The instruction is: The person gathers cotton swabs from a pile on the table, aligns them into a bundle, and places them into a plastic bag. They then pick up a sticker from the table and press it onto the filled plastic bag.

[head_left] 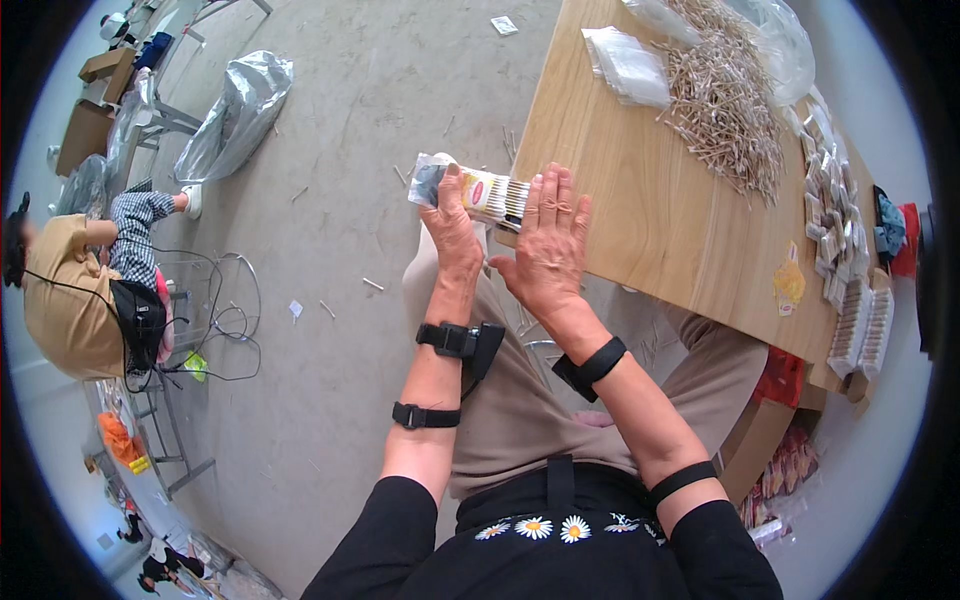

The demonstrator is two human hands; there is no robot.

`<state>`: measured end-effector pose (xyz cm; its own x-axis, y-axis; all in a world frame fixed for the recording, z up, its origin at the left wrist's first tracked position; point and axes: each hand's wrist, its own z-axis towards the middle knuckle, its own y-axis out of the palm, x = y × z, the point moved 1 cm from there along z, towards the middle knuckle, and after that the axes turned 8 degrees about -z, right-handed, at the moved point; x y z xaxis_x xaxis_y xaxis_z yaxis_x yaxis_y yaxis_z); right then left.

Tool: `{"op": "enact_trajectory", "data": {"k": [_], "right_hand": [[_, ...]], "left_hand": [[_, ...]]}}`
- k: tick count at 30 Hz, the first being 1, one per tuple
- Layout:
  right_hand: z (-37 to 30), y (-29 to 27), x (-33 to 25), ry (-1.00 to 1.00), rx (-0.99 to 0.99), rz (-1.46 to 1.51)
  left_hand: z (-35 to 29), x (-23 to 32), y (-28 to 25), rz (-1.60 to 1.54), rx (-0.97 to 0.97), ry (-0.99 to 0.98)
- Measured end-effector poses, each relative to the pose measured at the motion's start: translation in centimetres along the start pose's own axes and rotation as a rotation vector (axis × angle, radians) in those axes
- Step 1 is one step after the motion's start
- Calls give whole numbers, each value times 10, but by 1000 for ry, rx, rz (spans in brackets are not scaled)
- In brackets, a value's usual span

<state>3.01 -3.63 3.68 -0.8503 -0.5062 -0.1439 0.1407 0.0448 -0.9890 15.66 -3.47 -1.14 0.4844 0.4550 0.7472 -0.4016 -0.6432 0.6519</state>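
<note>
A clear packet of cotton swabs (pixel 482 196), with a printed label and swab tips showing at one end, lies across the corner of the wooden table (pixel 650 210). My left hand (pixel 455 238) is closed around its left part, thumb on top. The flat palm of my right hand (pixel 549 243) rests at the packet's right end, fingers stretched out and partly hiding that end. On the table's far part lies a big heap of loose cotton swabs (pixel 725 115), beside a stack of clear plastic bags (pixel 632 66).
Filled swab packets (pixel 835 215) line the table's right side, near a yellow label (pixel 789 281). A cardboard box (pixel 757 440) stands below the table's edge. Loose swabs (pixel 373 284) litter the floor. Another person (pixel 75 290) sits at the left near a silvery plastic bag (pixel 240 110).
</note>
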Motion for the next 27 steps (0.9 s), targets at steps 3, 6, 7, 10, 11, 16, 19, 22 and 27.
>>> {"op": "enact_trajectory", "data": {"k": [3, 6, 7, 10, 11, 16, 19, 22, 27], "right_hand": [[5, 5, -5, -15, 16, 21], [11, 4, -7, -35, 26, 3], [12, 3, -6, -53, 22, -13], [15, 4, -9, -95, 28, -43], [15, 4, -9, -98, 31, -39], [13, 1, -5, -82, 16, 0], [12, 3, -5, -83, 34, -5], [13, 4, -7, -78, 28, 0], [12, 5, -7, -69, 40, -10]], "left_hand": [[1, 1, 1, 15, 9, 9], [2, -2, 4, 30, 0, 61], [2, -1, 4, 32, 1, 58], [2, 4, 2, 67, -46, 30], [2, 5, 0, 63, -47, 12], [4, 22, 0, 87, -98, -48], [11, 46, 4, -38, 83, -281], [29, 34, -9, 11, -18, -227], [31, 22, -16, -34, -44, -202]]}}
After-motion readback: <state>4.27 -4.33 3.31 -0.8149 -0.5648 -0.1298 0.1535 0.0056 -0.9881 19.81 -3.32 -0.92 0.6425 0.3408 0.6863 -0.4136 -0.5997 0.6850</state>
